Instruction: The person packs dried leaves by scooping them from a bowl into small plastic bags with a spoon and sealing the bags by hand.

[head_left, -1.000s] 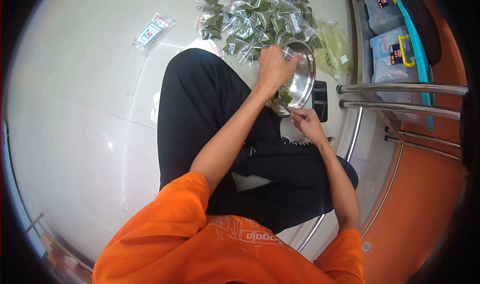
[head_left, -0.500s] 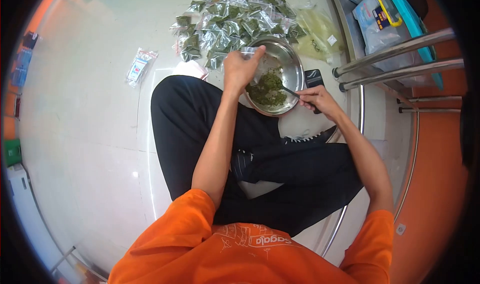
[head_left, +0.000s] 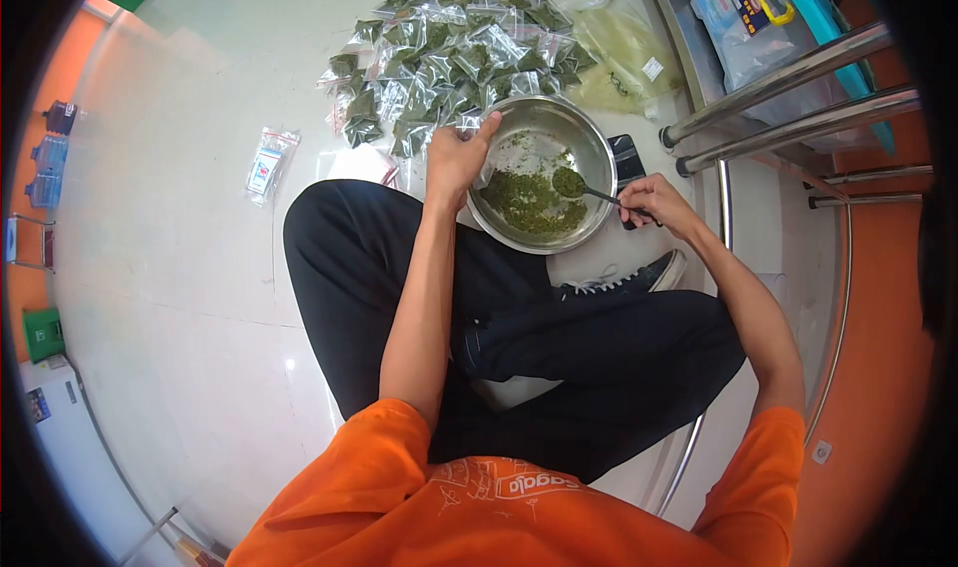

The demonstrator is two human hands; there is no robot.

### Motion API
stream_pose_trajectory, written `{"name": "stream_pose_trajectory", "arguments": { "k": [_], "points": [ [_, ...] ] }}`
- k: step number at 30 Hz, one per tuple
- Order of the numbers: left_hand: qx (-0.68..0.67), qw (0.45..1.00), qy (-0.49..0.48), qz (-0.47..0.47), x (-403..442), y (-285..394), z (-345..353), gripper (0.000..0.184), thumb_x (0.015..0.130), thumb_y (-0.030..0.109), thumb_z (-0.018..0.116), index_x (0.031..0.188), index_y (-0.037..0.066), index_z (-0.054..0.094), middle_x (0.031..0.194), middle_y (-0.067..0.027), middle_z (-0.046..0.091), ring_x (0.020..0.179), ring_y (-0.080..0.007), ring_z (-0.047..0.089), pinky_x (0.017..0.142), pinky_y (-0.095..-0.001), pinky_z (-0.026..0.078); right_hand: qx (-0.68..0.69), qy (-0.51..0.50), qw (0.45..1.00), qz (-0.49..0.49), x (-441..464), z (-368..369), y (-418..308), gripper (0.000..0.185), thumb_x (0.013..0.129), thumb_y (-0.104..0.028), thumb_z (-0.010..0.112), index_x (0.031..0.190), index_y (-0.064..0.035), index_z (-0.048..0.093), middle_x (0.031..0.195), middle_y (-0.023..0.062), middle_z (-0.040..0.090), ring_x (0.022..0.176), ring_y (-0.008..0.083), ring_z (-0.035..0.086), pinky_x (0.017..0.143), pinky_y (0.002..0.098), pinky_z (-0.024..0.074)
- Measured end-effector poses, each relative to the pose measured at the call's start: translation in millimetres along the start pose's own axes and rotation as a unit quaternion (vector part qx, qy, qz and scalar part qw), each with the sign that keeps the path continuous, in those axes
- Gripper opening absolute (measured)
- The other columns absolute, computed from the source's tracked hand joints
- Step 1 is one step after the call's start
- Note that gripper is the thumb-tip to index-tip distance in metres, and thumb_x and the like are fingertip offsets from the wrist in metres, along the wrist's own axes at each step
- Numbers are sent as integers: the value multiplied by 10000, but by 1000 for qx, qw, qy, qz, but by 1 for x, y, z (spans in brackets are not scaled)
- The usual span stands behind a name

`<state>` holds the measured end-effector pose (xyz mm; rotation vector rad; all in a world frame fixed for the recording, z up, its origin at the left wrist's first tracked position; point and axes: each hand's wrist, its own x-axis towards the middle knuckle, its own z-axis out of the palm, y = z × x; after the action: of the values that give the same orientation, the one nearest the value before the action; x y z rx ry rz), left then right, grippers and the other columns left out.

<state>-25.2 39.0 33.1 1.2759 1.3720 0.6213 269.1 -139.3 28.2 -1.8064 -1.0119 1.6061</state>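
My right hand point(head_left: 651, 202) is closed on the dark handle of a spoon point(head_left: 572, 183), whose bowl carries a heap of green flakes above the steel bowl. The steel bowl point(head_left: 595, 144) holds a layer of loose green flakes point(head_left: 534, 208) at its bottom and left. At the bowl's left rim, my left hand point(head_left: 458, 161) pinches a small clear bag point(head_left: 483, 173), only partly visible against the metal. Just beyond the bowl lies a pile of clear bags filled with green flakes point(head_left: 439, 58).
A yellowish plastic bag point(head_left: 629, 58) lies right of the pile. A black object point(head_left: 627, 160) sits beside the bowl. Left are a packet of small bags point(head_left: 266, 166) and a white-and-red packet point(head_left: 361, 165). Metal rails point(head_left: 788, 78) and a shoe point(head_left: 639, 280) are at the right.
The view has shifted, showing more of the bowl's inside. The spoon, earlier down in the flakes, is now raised and loaded toward the bowl's right side. My left hand still holds the small bag.
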Motion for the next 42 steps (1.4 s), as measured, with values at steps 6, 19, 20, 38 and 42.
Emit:
{"name": "stream_pose_trajectory", "arguments": {
  "k": [6,19,20,38,42],
  "points": [
    [20,1000,11,8,-8,11,-2,534,830,438,797,796,-84,694,714,-130,685,630,-178,613,626,-370,499,27,5,999,-18,0,-1,0,107,892,-66,637,855,15,697,749,93,701,541,87,567,463,216,349],
    [141,909,-1,392,-12,7,12,390,780,327,840,925,-3,694,823,-188,711,745,-345,693,700,-410,522,9,43,997,-62,-9,-9,-18,121,895,-81,647,867,26,699,734,88,699,537,93,576,475,213,366],
    [184,895,-27,405,-14,7,14,394,774,329,838,947,10,687,843,-178,709,782,-357,683,729,-425,508,6,43,997,-62,-14,-11,-24,121,895,-81,647,867,26,699,734,88,699,537,93,576,475,213,366],
    [315,800,-58,507,-33,8,22,507,662,235,867,1085,110,617,944,-57,684,980,-253,610,905,-416,411,-190,143,961,-139,-57,18,-92,148,898,-64,625,889,58,709,682,63,696,554,79,582,535,252,468],
    [344,793,-73,498,-38,10,24,533,636,209,871,1095,118,615,968,-53,687,1022,-246,605,941,-432,396,-271,175,927,-189,-54,29,-95,158,882,-61,633,892,75,713,668,94,701,552,105,604,538,281,473]
  ]
}}
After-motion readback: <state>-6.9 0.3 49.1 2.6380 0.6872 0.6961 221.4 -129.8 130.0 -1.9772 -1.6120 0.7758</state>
